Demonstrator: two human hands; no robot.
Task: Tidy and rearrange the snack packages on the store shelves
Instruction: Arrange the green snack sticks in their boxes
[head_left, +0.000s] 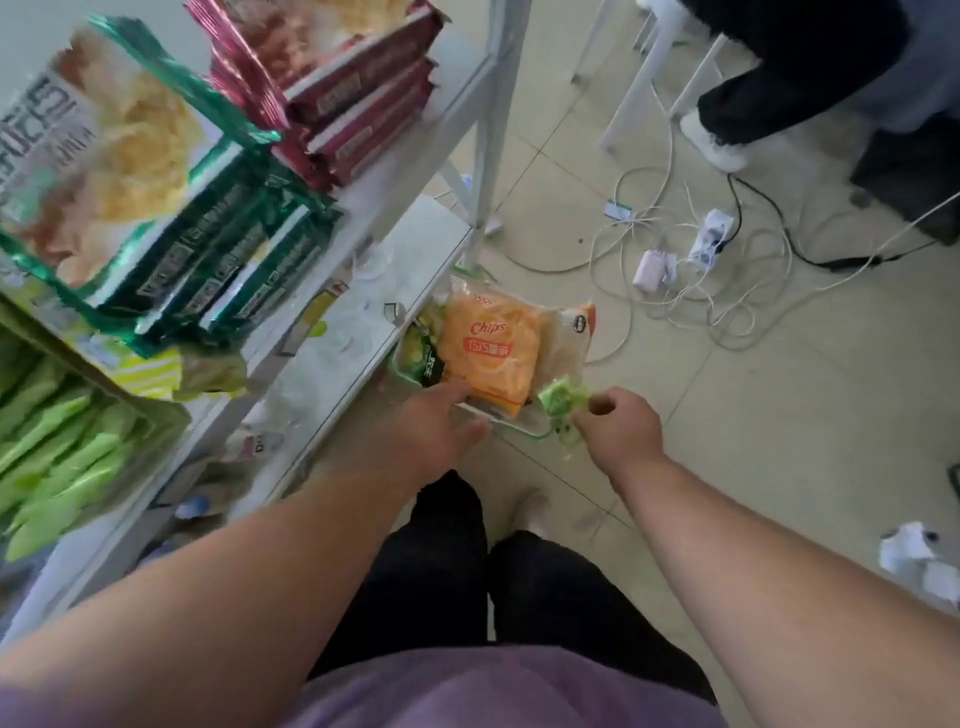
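An orange "Chips" bag (491, 353) lies on top of other snack packs in a green-rimmed basket (524, 428) on the floor beside the shelves. My left hand (436, 431) reaches down to the basket's near edge, its fingers at the orange bag's lower corner; the fingertips are hidden. My right hand (618, 428) pinches a small crumpled light-green packet (563, 408) just right of the basket. A dark green pack (423, 358) lies at the basket's left side.
White shelves (363, 322) stand on the left with green-edged packs (171, 208), red packs (353, 98) and light-green packets (57, 457). Tangled cables and chargers (696, 260) lie on the tiled floor. A seated person's leg and shoe (722, 140) are at the top right.
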